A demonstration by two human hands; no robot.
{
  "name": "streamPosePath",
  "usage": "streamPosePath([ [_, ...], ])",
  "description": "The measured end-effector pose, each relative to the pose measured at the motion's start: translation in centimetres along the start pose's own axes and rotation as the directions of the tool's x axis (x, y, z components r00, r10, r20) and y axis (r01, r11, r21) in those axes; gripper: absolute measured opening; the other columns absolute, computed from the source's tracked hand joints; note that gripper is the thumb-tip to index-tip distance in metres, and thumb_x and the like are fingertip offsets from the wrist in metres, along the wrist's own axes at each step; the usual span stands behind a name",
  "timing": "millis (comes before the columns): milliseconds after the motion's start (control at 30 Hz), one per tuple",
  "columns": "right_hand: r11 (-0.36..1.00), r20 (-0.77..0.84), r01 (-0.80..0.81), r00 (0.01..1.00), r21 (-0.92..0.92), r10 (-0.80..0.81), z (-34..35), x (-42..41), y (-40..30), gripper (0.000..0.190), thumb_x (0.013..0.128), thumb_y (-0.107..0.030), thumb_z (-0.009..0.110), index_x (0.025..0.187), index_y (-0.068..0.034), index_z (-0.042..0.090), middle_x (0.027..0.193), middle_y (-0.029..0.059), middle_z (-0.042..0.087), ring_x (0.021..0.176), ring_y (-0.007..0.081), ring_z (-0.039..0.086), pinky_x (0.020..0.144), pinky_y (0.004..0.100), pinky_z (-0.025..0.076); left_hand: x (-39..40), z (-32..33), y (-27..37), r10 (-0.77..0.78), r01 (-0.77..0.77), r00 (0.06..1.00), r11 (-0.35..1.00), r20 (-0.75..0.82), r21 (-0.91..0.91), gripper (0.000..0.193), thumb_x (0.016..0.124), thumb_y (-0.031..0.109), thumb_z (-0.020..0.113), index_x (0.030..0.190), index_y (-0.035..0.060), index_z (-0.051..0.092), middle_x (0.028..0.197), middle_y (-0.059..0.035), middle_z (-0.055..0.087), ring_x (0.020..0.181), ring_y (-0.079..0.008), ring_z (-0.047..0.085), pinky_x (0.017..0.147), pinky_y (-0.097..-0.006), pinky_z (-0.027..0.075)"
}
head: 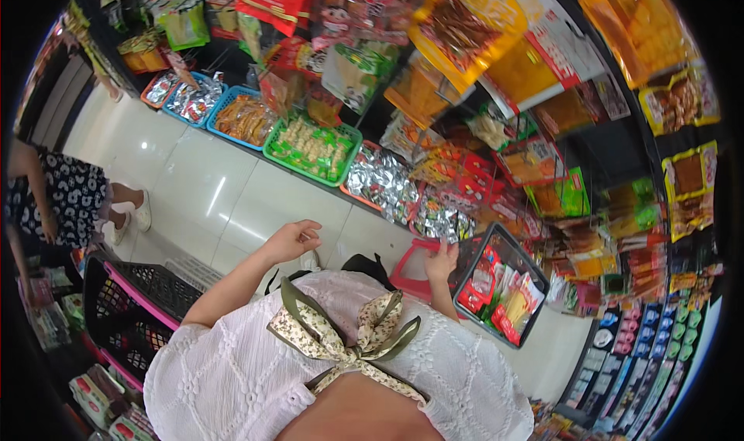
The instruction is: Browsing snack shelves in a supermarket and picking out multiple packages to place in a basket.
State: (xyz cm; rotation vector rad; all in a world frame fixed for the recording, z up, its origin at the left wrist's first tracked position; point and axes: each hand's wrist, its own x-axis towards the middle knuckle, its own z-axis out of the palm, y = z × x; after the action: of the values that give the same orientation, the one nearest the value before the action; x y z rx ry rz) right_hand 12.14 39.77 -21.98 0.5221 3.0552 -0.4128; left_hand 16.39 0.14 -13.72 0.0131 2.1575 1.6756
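My left hand (pixel 295 241) hangs over the floor with loosely curled fingers and nothing in it. At the lower shelf edge, my right hand (pixel 442 262) has its fingers stretched towards silver foil snack packets (pixel 443 219); whether they touch is unclear. A red plastic stool (pixel 410 266) is partly hidden behind that hand. Just right of it sits a black shopping basket (pixel 537 319) holding red and green snack packages (pixel 505 295). More silver packets (pixel 383 176) fill the neighbouring tray.
Along the bottom shelf stand a green basket (pixel 311 176) of wrapped snacks and a blue basket (pixel 232 141) of brown packs. Bagged snacks (pixel 465 28) hang above. Behind on the left are a black cart basket with a pink rim (pixel 133 298) and a person in a patterned skirt (pixel 64 200).
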Motion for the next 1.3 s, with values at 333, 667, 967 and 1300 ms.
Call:
streamPosePath([
  [333, 0.892, 0.354, 0.398, 0.819, 0.215, -0.451, 2.4, 3.5, -18.1, 0.067, 0.074, -0.027, 0.062, 0.132, -0.011, 0.033, 0.136, 0.0243, 0.026, 0.125, 0.0366, 0.03, 0.1, 0.0379, 0.03, -3.9, -1.1, -2.0, -0.099, 0.064, 0.985, 0.97, -0.139, -0.235, 0.039, 0.081, 0.016, 0.062, 0.115, 0.0006, 0.05, 0.087, -0.0068, 0.062, 0.073, -0.0116, 0.055, 0.067, -0.0255, 0.046],
  [667, 0.61, 0.265, 0.203, 0.765, 0.766, -0.587, 3.4, 8.8, -27.0, 0.052, 0.081, -0.017, 0.06, 0.128, -0.005, 0.04, 0.108, 0.0128, 0.056, 0.095, 0.018, 0.057, 0.082, 0.0264, 0.044, 0.0, -8.7, 0.0, -0.145, 0.102, 0.952, 0.98, -0.269, -0.168, 0.039, 0.082, 0.016, 0.06, 0.117, 0.0019, 0.049, 0.092, -0.0075, 0.061, 0.079, -0.0127, 0.056, 0.07, -0.0263, 0.047],
  [967, 0.029, -0.286, 0.315, 0.892, 0.949, -0.351, -9.8, 16.2, -35.5, 0.044, 0.09, -0.014, 0.046, 0.13, 0.0, 0.033, 0.127, 0.0176, 0.044, 0.118, 0.0224, 0.041, 0.1, 0.0328, 0.029, 8.9, -17.8, 9.3, 0.114, -0.169, 0.938, 0.975, -0.326, -0.145, 0.041, 0.085, 0.01, 0.057, 0.123, 0.0038, 0.042, 0.107, -0.0084, 0.056, 0.099, -0.015, 0.053, 0.086, -0.0282, 0.043],
  [1300, -0.282, -0.188, 0.091, 0.92, 0.955, -0.342, -13.8, 16.5, -39.1, 0.05, 0.086, -0.015, 0.053, 0.13, -0.002, 0.033, 0.126, 0.0099, 0.043, 0.118, 0.0208, 0.039, 0.099, 0.0336, 0.028, 16.1, -20.5, 17.6, 0.353, -0.401, 0.914, 0.856, -0.197, -0.327, 0.052, 0.083, 0.009, 0.058, 0.128, -0.0014, 0.033, 0.12, -0.0138, 0.048, 0.115, -0.0214, 0.045, 0.096, -0.0326, 0.036],
])
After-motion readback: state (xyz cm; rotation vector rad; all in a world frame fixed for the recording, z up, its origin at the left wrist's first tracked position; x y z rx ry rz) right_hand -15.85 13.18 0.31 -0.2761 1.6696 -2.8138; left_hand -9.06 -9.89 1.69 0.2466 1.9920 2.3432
